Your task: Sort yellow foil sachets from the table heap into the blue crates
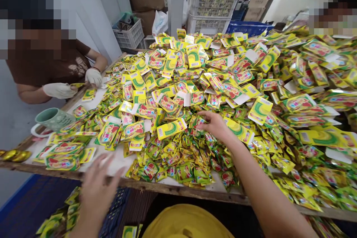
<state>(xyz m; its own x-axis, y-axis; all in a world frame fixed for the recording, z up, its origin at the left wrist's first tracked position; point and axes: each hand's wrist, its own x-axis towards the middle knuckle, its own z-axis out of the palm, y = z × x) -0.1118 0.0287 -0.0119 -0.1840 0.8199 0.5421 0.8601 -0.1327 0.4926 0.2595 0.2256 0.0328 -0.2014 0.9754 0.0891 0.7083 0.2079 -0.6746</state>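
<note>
My right hand point(214, 125) reaches into the heap on the table, thumb and forefinger apart, next to a green and yellow candy packet point(195, 123). Whether the fingertips touch that packet is hard to tell. Below it spreads a pile of small shiny candy packets point(178, 160). Flat yellow cardboard boxes point(171, 128) with a green swirl lie over and behind them. My left hand point(99, 184), slightly blurred, hovers at the table's front edge with its fingers spread and nothing visible in them. Just beyond it sits a small stack of boxes point(64, 156).
Across the left corner, a co-worker's gloved hands point(60, 90) hold a yellow piece. A green mug point(52, 117) stands on the table's left side. Beneath the wooden edge point(173, 189) is a blue crate point(33, 200) with packets. White crates point(212, 3) are stacked behind.
</note>
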